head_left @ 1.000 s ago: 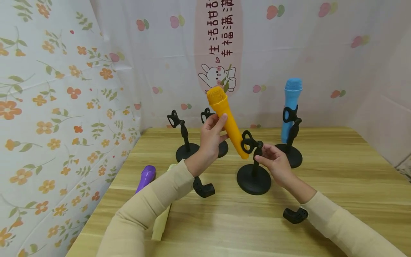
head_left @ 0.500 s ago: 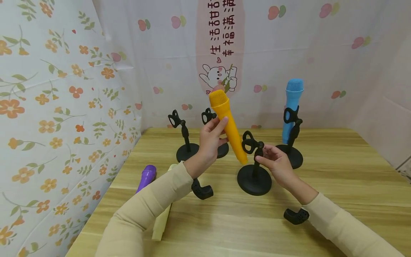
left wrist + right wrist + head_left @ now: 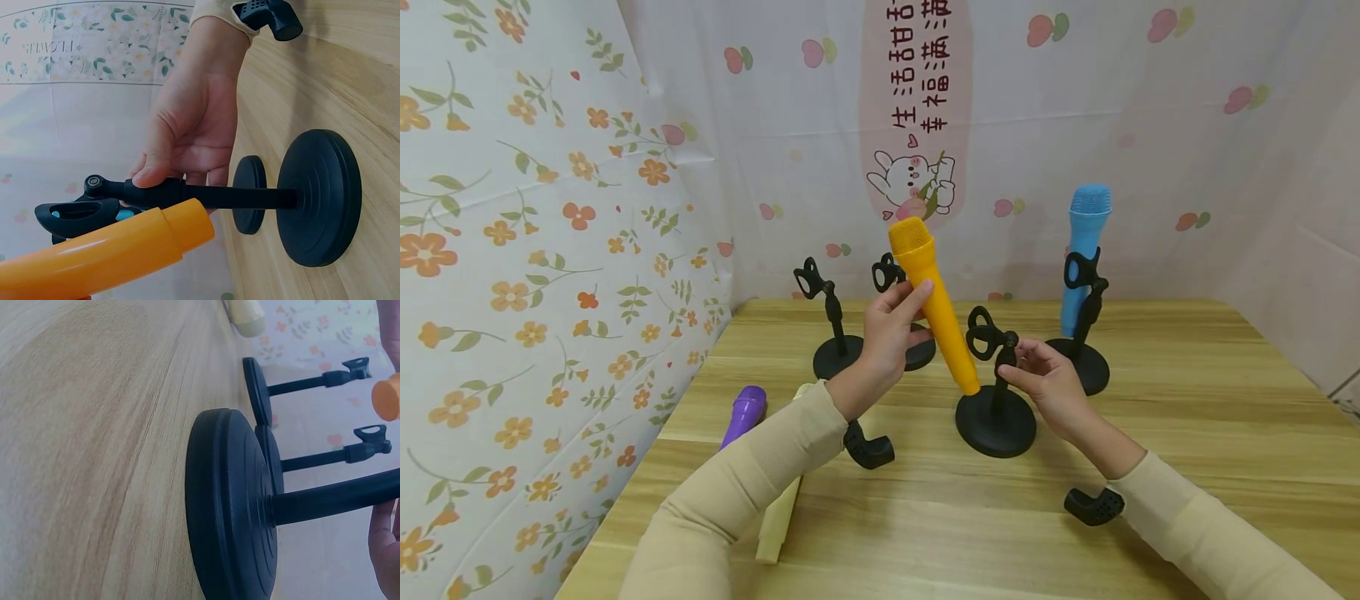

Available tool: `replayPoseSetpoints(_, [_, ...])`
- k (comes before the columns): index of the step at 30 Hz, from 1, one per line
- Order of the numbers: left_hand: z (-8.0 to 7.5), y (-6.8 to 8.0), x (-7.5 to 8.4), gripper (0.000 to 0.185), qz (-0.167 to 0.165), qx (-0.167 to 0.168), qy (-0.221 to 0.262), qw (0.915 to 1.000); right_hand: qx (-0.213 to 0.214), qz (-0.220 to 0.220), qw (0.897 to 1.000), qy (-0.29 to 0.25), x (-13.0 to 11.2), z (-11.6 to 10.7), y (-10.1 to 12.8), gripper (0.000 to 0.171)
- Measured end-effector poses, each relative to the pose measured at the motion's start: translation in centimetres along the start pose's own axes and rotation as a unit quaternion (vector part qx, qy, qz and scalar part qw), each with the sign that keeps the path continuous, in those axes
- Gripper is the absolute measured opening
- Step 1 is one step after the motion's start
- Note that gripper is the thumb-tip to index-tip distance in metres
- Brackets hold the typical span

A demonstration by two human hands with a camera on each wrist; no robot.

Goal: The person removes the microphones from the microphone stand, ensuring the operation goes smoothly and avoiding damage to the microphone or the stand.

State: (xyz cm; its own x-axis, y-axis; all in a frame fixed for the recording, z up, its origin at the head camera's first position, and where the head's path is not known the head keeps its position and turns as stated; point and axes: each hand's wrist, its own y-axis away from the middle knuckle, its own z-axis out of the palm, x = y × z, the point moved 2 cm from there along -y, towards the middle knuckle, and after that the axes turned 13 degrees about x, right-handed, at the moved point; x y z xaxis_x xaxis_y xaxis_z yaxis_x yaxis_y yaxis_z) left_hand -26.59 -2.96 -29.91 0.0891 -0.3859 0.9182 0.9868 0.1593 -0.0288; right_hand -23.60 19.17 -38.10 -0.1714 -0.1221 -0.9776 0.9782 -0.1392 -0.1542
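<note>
My left hand [image 3: 891,337] grips an orange toy microphone [image 3: 942,321] around its upper handle, tilted with the head up and to the left. The microphone's lower end is beside a black microphone stand [image 3: 996,417], left of its post and below its clip. With thumb and fingers my right hand [image 3: 1051,383] pinches that stand's post just under the clip. In the left wrist view the orange handle [image 3: 112,253] passes in front of the stand, and the right hand [image 3: 194,125] holds the post. The right wrist view shows the stand's round base [image 3: 234,506] close up on the table.
A blue microphone [image 3: 1086,225] sits upright in a stand [image 3: 1084,362] at the right rear. Two more stands [image 3: 835,354] [image 3: 917,354] are at the back left. A purple microphone [image 3: 745,412] and a pale yellow microphone [image 3: 781,521] lie on the wooden table [image 3: 970,533] at left.
The orange microphone and my left hand have moved slightly down, bringing the microphone's lower end near the stand's base. My right hand has stayed on the post.
</note>
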Motion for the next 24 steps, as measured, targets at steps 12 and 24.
replayPoseSetpoints(12, [-0.44,0.17,-0.22,0.029,0.004,-0.016,-0.011,0.9998,0.0,0.005,1.0,0.012,0.0,-0.1,0.08,0.024])
replayPoseSetpoints(24, [-0.8,0.11,-0.38,0.031,0.018,-0.028,-0.041,0.9986,-0.003,0.003,1.0,0.0,0.2,-0.28,-0.22,0.023])
